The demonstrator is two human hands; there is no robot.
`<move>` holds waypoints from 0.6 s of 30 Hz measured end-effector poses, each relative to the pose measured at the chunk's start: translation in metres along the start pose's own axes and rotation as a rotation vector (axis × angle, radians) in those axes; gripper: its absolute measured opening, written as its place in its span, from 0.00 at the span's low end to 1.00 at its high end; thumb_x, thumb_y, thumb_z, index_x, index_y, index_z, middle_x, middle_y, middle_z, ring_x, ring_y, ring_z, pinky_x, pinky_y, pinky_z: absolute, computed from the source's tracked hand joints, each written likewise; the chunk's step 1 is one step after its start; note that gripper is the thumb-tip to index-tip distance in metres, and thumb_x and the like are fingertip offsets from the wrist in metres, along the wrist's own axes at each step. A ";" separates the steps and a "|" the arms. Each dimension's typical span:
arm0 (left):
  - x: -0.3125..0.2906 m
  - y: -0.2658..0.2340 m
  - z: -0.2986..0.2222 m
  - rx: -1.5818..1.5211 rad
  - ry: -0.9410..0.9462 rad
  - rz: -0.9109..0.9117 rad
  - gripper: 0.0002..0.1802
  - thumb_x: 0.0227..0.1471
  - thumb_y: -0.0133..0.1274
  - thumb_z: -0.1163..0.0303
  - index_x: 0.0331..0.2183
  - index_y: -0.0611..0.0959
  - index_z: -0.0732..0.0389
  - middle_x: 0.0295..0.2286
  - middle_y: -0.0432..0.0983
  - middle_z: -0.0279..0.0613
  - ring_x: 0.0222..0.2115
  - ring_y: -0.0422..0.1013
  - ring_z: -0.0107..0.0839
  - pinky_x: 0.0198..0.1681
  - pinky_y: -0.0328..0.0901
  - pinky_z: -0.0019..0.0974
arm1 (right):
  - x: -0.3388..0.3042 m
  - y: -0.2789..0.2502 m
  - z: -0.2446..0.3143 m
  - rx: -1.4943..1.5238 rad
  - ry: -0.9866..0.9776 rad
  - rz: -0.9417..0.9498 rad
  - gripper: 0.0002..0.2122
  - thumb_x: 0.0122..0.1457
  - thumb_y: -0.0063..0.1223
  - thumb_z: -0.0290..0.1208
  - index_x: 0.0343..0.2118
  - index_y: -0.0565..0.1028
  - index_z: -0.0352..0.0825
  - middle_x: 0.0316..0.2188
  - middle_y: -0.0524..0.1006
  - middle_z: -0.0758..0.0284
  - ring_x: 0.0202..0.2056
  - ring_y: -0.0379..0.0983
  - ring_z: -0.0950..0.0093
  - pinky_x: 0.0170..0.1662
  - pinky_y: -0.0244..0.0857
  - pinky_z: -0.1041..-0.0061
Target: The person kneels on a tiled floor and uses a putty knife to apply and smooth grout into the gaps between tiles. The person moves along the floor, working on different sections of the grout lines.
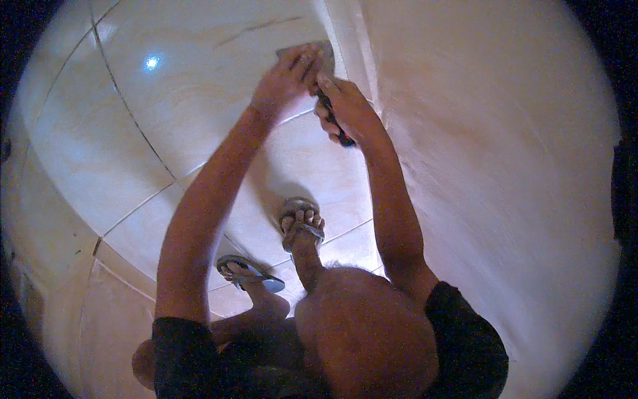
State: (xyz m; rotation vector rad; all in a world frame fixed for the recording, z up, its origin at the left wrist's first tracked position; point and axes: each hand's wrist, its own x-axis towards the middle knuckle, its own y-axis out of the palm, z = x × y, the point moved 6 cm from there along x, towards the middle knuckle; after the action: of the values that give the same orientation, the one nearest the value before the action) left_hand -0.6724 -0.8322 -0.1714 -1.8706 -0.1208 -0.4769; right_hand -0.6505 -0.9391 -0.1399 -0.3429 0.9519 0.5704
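A wide-bladed putty knife [326,50] lies low over the pale floor tiles, close to where they meet the wall. Its dark handle, with a touch of red at the end, is wrapped in the fingers of my right hand [350,110]. Beside it, my left hand [284,83] rests on the grey blade with its fingers stretched out over the metal. Both hands are close together near the blade, and slight blur softens the fingertips. The blade's front edge is near the white strip at the wall's foot.
A pale wall [492,166] rises along the right side. Glossy floor tiles [193,100] with dark and light joints spread to the left, one bearing a bright reflection. My feet, in sandals [300,226], stand below my hands. A low tiled edge [123,266] runs at the lower left.
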 end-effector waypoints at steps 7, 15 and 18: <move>-0.026 -0.010 -0.043 -0.207 -0.005 0.023 0.28 0.42 0.54 0.66 0.47 0.79 0.67 0.50 0.72 0.50 0.54 0.65 0.45 0.57 0.66 0.41 | -0.050 -0.002 -0.029 0.004 0.063 -0.103 0.17 0.69 0.37 0.47 0.36 0.69 0.37 0.14 0.64 0.74 0.09 0.58 0.83 0.09 0.53 0.79; -0.034 0.009 -0.067 -0.217 -0.016 0.014 0.31 0.40 0.56 0.63 0.48 0.78 0.67 0.50 0.71 0.50 0.52 0.66 0.46 0.54 0.69 0.38 | -0.047 -0.015 -0.060 0.061 0.117 -0.085 0.17 0.69 0.37 0.48 0.36 0.67 0.36 0.14 0.63 0.74 0.08 0.57 0.84 0.08 0.53 0.80; -0.027 0.009 -0.060 -0.233 0.040 0.077 0.32 0.40 0.56 0.62 0.49 0.77 0.68 0.49 0.71 0.50 0.51 0.66 0.46 0.51 0.71 0.37 | -0.048 -0.017 -0.055 0.077 0.161 -0.054 0.20 0.69 0.37 0.52 0.36 0.68 0.37 0.15 0.65 0.74 0.10 0.59 0.83 0.10 0.56 0.79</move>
State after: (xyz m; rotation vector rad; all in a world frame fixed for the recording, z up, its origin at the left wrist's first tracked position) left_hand -0.7102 -0.8864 -0.1730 -2.0835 0.0349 -0.4917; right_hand -0.6990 -0.9955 -0.1287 -0.3478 1.1132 0.4606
